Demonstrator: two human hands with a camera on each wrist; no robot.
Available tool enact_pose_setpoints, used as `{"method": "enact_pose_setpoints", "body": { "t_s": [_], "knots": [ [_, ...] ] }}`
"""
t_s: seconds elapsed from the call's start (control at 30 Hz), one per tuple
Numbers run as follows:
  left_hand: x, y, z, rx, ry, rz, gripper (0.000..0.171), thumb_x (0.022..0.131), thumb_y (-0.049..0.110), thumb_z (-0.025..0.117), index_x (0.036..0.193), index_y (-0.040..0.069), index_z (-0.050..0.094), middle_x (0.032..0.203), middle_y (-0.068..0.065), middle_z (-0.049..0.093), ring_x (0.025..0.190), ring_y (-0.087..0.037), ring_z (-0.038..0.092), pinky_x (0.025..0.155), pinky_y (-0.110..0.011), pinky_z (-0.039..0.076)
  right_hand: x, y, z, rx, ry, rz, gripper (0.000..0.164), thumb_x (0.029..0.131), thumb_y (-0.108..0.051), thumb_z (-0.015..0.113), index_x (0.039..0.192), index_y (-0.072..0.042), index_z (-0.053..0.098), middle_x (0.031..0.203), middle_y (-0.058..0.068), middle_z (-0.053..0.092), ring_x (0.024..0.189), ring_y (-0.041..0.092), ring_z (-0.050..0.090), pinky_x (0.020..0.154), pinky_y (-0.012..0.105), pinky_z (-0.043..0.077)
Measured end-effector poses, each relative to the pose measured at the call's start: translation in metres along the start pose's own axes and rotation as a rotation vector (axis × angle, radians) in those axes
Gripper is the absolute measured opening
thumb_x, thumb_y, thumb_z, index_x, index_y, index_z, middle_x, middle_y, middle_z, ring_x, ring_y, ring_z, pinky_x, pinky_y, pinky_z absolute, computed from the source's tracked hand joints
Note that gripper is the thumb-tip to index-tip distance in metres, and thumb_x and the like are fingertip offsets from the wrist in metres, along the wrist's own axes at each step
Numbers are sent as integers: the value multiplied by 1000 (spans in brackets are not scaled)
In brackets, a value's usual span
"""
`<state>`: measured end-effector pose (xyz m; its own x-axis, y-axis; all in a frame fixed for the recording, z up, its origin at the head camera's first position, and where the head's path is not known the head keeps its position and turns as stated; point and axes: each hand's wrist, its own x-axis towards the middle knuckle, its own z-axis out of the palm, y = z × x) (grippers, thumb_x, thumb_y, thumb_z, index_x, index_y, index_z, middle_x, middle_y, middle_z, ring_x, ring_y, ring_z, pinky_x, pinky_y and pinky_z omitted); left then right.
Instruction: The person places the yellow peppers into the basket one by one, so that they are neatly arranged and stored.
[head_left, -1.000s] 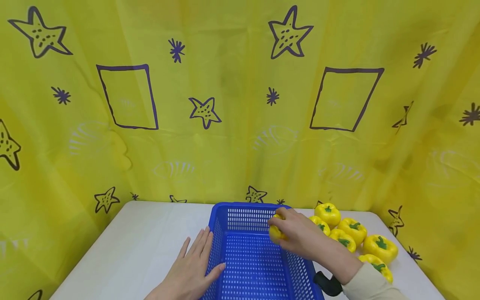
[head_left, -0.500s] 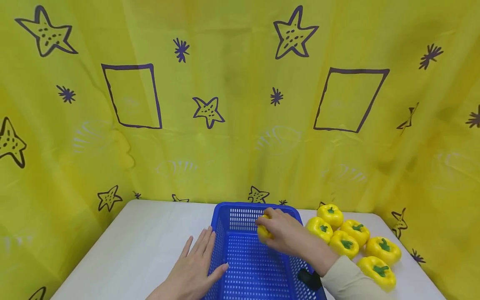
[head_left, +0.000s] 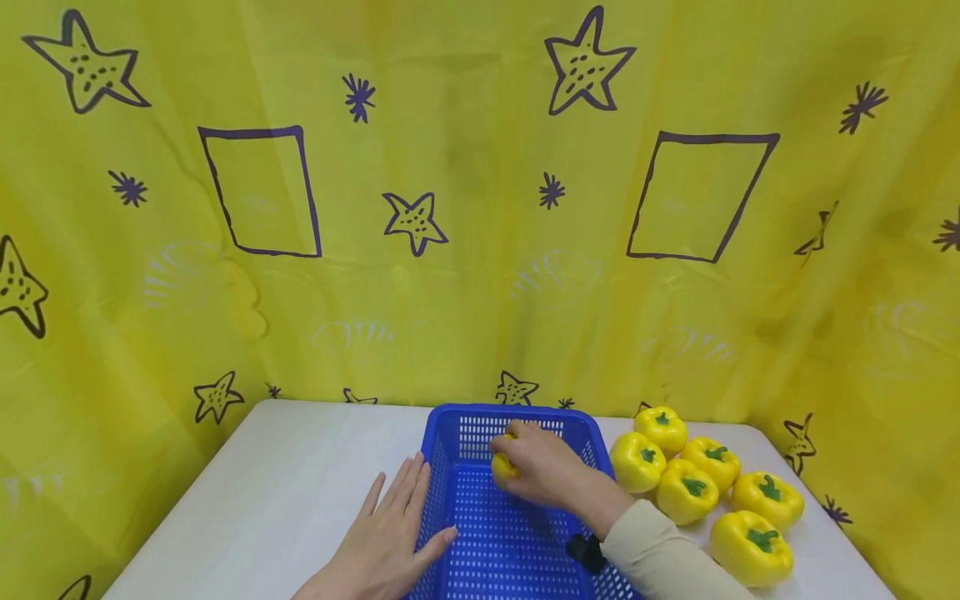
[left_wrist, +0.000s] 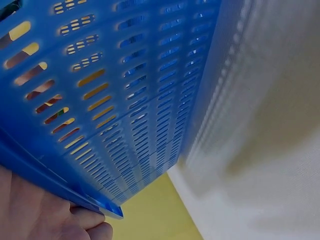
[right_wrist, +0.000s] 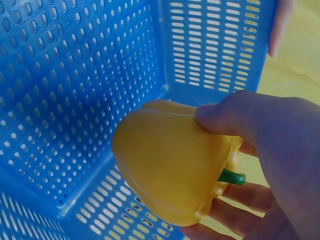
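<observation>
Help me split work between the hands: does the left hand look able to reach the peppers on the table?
Probably not: the left hand rests on the left rim of the blue basket, while the peppers lie beyond its right side, with the right arm's sleeve also in between.

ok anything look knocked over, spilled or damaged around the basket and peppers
Nothing stands out. The blue basket sits upright, the six yellow peppers beside it show no visible damage, and the pepper in the right hand looks whole.
</observation>
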<state>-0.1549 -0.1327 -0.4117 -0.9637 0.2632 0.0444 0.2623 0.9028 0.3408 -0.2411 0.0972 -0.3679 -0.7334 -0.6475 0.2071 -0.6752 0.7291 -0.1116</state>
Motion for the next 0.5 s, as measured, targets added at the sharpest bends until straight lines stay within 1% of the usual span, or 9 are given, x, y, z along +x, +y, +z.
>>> {"method": "enact_pose_setpoints", "body": {
  "t_s": [0.13,0.27,0.37,0.5],
  "knots": [
    [0,1,0,3,5,14,92,96,69,35,155,0,26,164,-16,23,153,-33,19,122,-62,10,6,-1,5,-2,-22,28,32,82,-21,77,113,-16,70,103,5,62,85,16,54,70,30,52],
    [0,2,2,7,5,26,90,96,67,37,154,-2,27,163,-18,24,153,-35,20,121,-62,12,10,-1,10,-1,-29,58,35,83,-20,77,116,-15,69,106,7,63,86,18,56,73,34,54],
    [-1,1,3,4,8,31,89,97,65,38,154,-3,27,164,-18,24,153,-35,19,121,-62,13,13,0,15,6,-19,59,35,83,-19,77,116,-14,69,104,7,63,84,17,55,71,33,53],
    [-2,-3,3,-3,19,55,88,97,64,38,154,-3,27,164,-18,22,153,-35,18,121,-62,13,16,-1,19,11,-12,56,33,83,-19,76,115,-13,69,102,7,63,82,16,53,69,31,52]
  ]
}}
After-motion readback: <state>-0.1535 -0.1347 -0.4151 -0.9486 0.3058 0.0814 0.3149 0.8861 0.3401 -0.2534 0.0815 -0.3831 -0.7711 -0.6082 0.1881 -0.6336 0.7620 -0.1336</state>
